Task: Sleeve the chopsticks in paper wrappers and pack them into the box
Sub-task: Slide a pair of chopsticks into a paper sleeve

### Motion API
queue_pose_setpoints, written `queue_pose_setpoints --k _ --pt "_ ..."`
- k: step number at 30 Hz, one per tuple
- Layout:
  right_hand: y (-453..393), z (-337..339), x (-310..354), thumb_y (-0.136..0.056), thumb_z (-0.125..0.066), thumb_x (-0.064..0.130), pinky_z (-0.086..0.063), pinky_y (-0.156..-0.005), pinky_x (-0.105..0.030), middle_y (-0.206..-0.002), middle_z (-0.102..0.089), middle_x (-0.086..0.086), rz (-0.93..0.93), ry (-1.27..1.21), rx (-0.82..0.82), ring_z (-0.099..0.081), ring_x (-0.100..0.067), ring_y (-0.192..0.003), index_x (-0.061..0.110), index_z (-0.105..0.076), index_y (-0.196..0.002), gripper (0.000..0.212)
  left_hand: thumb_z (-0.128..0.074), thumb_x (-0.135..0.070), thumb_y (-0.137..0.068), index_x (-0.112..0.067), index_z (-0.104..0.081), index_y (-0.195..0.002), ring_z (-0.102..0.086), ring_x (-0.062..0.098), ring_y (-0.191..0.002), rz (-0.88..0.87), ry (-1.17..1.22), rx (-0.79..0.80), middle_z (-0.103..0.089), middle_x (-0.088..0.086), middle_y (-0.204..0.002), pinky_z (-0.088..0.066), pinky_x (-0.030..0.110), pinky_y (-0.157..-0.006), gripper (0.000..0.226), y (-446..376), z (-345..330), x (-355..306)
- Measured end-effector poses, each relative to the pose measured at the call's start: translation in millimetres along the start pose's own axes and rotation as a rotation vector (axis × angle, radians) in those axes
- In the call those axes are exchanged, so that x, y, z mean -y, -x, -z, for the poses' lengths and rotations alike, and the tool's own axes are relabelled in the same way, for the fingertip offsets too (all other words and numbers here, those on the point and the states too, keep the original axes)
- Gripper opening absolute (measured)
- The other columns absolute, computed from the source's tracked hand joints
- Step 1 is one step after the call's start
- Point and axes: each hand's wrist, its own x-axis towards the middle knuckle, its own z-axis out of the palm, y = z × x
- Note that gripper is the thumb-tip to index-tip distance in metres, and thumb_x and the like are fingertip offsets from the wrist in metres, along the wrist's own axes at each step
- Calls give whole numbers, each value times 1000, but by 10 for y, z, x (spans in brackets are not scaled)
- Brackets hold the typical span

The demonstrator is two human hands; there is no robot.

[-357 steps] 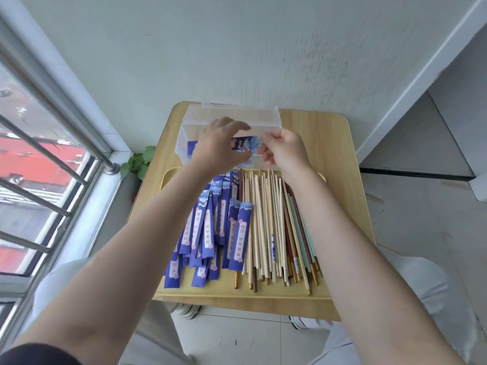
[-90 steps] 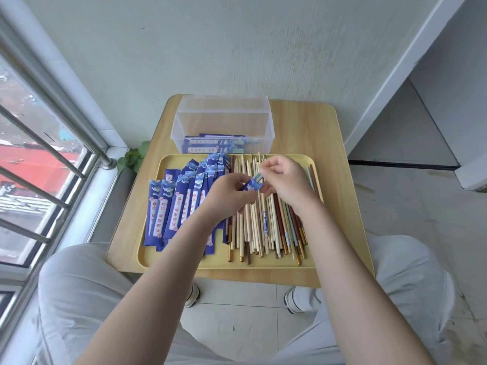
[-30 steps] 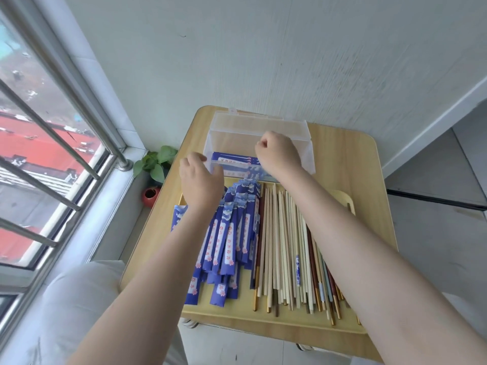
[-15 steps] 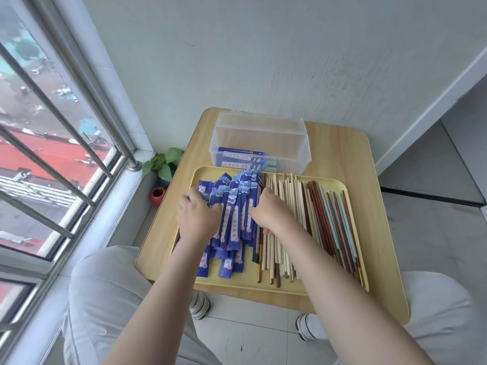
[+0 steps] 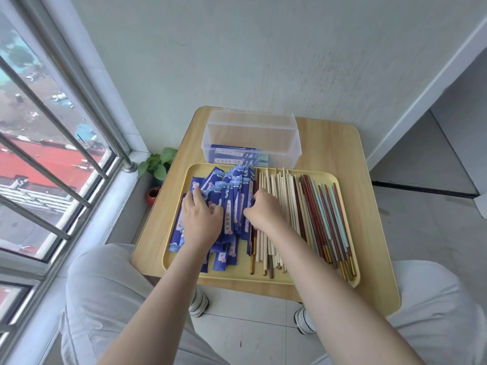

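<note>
The left hand [image 5: 201, 222] rests with spread fingers on the blue paper wrappers [image 5: 232, 206] in the yellow tray [image 5: 237, 276]. The right hand [image 5: 266, 213] curls at the pile's edge beside the bare chopsticks [image 5: 279, 206]; whether it grips anything cannot be told. Best to lift one wrapper free, then a matched pair; the clear box [image 5: 251, 139] waits behind the tray.

Box [image 5: 251, 138] behind tray [image 5: 287, 279]

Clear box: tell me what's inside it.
The clear box holds a few blue sleeved chopsticks lying flat at the bottom. How many is unclear; they overlap.
</note>
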Motion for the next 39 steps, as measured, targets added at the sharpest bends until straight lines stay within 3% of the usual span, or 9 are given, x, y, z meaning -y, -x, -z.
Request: queue_pose_setpoints --k 9,12,14,17,21,24,27,31,39 --pt "161 446 -131 -92 -57 8 -43 -52 -26 -87 -64 -6 1 -493 -4 -55 -13 -59 12 -56 -116 24 -46 -42 -98 -14 -24 -156 -14 27 -152 -60 -221 -65 -25 11 -162 -13 46 -122 69 8 58 -77" --pt "292 517 -175 -94 -62 8 -40 -45 -20 -84 -65 -3 23 -691 60 -53 -9 -52 13 -61 -104 11 -54 -29 -99 -13 -45 -144 -38 23 -138 -252 9 -87 -46 7 -146 -31 35 -110 49 89 97 -305" --pt "335 507 -226 -93 -67 12 -40 -45 -22 -79 -67 -4 34 -714 53 -54 -11 -50 11 -62 -97 6 -54 -29 -100 -18 -56 -133 -54 13 -119 -193 259 132 -58 -2 -129 -42 28 -96 34 157 115 -544" --pt "384 464 -269 -91 -71 20 -45 -52 -27 -74 -71 -2 52 -639 11 -61 -12 -53 11 -64 -91 11 -56 -32 -101 -19 -60 -105 -59 3 -80 -84 479 431 -63 -9 -90 -44 16 -68 14 250 57 -778" --pt "465 581 -407 -92 -63 10 -49 -54 -22 -70 -70 3 106 -521 54 -64 -5 -55 13 -69 -92 7 -61 -29 -98 -4 -50 -85 -54 8 -45 -25 486 483 -57 -2 -60 -42 21 -46 31 374 -140 -863" --pt "488 814 -684 -95 -63 17 -52 -58 -24 -79 -72 3 83 -396 83 -64 -7 -58 21 -71 -99 9 -59 -33 -100 4 -55 -104 -53 17 -44 11 454 531 -63 7 -71 -39 23 -42 38 427 -226 -852" --pt "451 957 -1038 -99 -56 15 -51 -58 -26 -89 -69 2 -99 -140 -201 -67 -15 -67 17 -68 -95 13 -59 -34 -100 4 -57 -111 -55 21 -46 34 426 582 -71 13 -79 -40 26 -43 40 476 -314 -850" --pt "368 809 -1217 -97 -61 23 -38 -45 -24 -63 -56 -3 -232 143 -157 -50 -18 -47 12 -58 -76 25 -56 -29 -102 3 -60 -112 -59 23 -46 76 384 641 -74 15 -79 -45 31 -51 34 509 -448 -851" --pt "351 547 -1114 -97 -60 10 -42 -51 -28 -91 -62 -5 -252 232 -194 -59 -23 -73 5 -58 -115 18 -55 -23 -103 5 -61 -110 -62 28 -54 147 477 654 -70 15 -71 -51 32 -49 30 539 -556 -784"
